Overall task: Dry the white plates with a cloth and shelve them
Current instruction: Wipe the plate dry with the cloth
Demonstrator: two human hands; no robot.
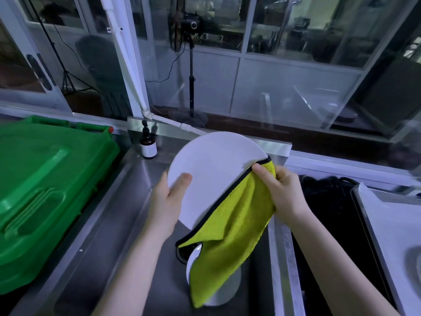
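I hold a round white plate [211,174] tilted above the steel sink [109,247]. My left hand [168,195] grips its left rim, thumb on the face and fingers behind. My right hand [282,192] pinches a yellow-green cloth [230,238] with a black hem against the plate's right edge; the cloth drapes over the plate's lower right and hangs down. Below in the sink lies another white plate [227,290], mostly hidden by the hanging cloth.
A green plastic bin lid [45,183] fills the left side. A brown pump bottle [148,144] stands at the sink's back corner. A dark basin [330,224] and a white tray [391,231] lie to the right. Glass partitions rise behind the counter.
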